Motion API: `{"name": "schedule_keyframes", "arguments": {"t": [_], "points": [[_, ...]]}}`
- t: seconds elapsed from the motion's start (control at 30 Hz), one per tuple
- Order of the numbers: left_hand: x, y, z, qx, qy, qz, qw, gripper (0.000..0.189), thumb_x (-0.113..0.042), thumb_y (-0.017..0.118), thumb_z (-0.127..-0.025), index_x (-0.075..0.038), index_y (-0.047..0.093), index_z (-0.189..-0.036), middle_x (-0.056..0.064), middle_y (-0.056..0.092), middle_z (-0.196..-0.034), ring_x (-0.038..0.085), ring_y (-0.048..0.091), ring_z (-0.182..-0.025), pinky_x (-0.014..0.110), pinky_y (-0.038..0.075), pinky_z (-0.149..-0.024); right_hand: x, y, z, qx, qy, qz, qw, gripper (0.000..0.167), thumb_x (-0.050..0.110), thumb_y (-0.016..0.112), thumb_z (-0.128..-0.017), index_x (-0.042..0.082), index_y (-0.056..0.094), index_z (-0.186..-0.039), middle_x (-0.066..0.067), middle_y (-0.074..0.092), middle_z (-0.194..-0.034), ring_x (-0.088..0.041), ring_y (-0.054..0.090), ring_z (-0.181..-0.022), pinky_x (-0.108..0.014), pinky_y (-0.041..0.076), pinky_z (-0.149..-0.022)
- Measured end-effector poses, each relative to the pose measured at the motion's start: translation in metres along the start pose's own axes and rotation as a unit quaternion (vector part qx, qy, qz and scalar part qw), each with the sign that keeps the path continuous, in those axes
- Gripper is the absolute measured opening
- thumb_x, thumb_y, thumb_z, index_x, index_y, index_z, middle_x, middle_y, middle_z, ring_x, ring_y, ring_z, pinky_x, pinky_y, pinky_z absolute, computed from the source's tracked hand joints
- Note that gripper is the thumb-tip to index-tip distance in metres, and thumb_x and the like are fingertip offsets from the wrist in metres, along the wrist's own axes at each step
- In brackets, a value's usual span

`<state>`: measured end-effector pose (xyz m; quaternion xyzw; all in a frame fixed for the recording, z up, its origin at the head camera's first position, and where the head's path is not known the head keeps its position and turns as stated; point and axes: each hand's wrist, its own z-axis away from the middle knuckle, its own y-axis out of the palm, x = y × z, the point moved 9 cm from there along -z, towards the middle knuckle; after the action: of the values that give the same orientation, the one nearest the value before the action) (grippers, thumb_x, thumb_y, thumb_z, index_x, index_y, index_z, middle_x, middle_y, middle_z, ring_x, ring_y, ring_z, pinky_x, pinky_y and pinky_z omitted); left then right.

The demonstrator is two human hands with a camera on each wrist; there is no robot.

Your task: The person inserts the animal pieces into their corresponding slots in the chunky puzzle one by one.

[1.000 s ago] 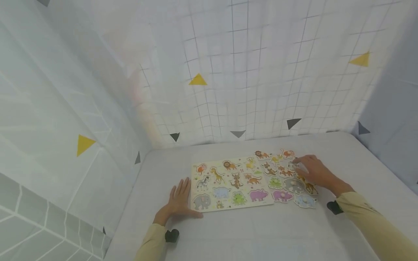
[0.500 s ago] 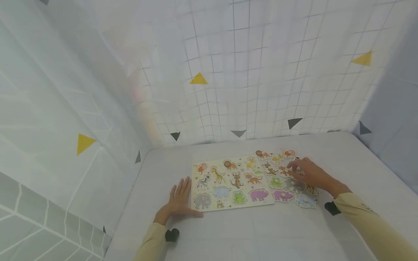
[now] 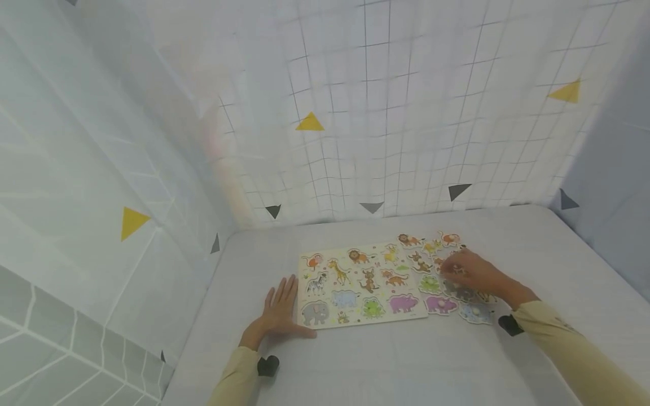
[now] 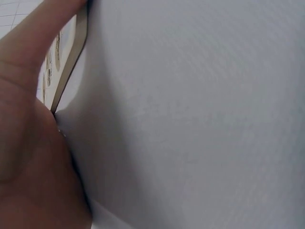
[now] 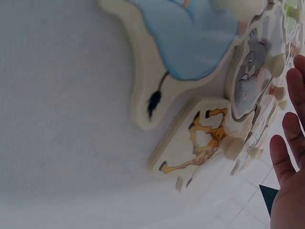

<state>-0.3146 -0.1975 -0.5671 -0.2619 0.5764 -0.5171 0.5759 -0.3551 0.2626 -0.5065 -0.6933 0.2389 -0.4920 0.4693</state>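
My left hand (image 3: 278, 310) lies flat with spread fingers at the left edge of an animal puzzle board (image 3: 332, 254), thumb along its near corner. In the left wrist view the thumb (image 4: 33, 43) reaches past the board's edge. Over the loose knobbed pieces right of the board is my right hand (image 3: 469, 269). Its bent fingertips come down at the orange tiger piece (image 3: 438, 261), which they mostly cover; I cannot tell whether they grip its knob. The right wrist view shows the other fingers (image 5: 283, 162) beside the giraffe piece (image 5: 200, 140) and the grey elephant piece (image 5: 250, 78).
Lion (image 3: 410, 241), monkey (image 3: 449, 239), kangaroo (image 3: 420, 261), frog (image 3: 429, 283), purple hippo (image 3: 437, 304) and light blue elephant (image 3: 479, 316) pieces lie close together at the board's right. A pale cloth (image 3: 365, 366) covers the table. Behind stands a grid-patterned curtain (image 3: 355, 141).
My right hand has moved left and slightly nearer, from the zebra piece to the tiger piece, its fingers drawing in over it. The left hand has stayed put.
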Motion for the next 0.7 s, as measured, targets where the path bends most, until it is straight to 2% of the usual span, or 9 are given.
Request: {"name": "schedule_keyframes", "arguments": {"t": [0.17, 0.33, 0.5, 0.7], "points": [[0.0, -0.003, 0.001, -0.003, -0.001, 0.001, 1.0, 0.15, -0.071, 0.087, -0.06, -0.01, 0.001, -0.166, 0.009, -0.004, -0.177, 0.034, -0.009, -0.164, 0.061, -0.007, -0.133, 0.01, 0.002, -0.003, 0.021, -0.002, -0.023, 0.9995, 0.007, 0.027, 0.074, -0.095, 0.023, 0.076, -0.101, 0.005, 0.074, -0.105, -0.017, 0.063, -0.103, -0.041, 0.057, -0.09], [-0.001, -0.002, 0.002, -0.005, 0.002, 0.008, 1.0, 0.149, -0.07, 0.088, -0.06, -0.01, 0.002, -0.166, 0.01, -0.004, -0.177, 0.035, -0.008, -0.164, 0.062, -0.007, -0.132, 0.017, 0.008, -0.008, 0.021, -0.035, -0.011, 0.9991, 0.001, 0.028, 0.075, -0.095, 0.028, 0.075, -0.095, 0.016, 0.07, -0.092, -0.006, 0.055, -0.089, -0.027, 0.052, -0.078], [-0.001, -0.002, 0.002, -0.004, 0.004, 0.009, 0.9999, 0.15, -0.071, 0.087, -0.059, -0.008, 0.003, -0.166, 0.011, -0.003, -0.176, 0.036, -0.008, -0.164, 0.062, -0.006, -0.132, 0.022, 0.014, -0.011, 0.012, -0.065, -0.008, 0.9978, 0.01, 0.023, 0.08, -0.09, 0.029, 0.074, -0.095, 0.017, 0.068, -0.088, -0.005, 0.052, -0.084, -0.023, 0.049, -0.073], [-0.009, -0.006, 0.006, 0.014, 0.0, 0.005, 0.9999, 0.148, -0.069, 0.087, -0.063, -0.007, 0.002, -0.166, 0.013, -0.005, -0.176, 0.036, -0.008, -0.164, 0.061, -0.007, -0.132, 0.022, 0.02, -0.012, 0.028, -0.044, -0.004, 0.9986, 0.012, 0.027, 0.081, -0.089, 0.028, 0.074, -0.098, 0.014, 0.066, -0.091, -0.004, 0.053, -0.086, -0.023, 0.049, -0.074]]}}
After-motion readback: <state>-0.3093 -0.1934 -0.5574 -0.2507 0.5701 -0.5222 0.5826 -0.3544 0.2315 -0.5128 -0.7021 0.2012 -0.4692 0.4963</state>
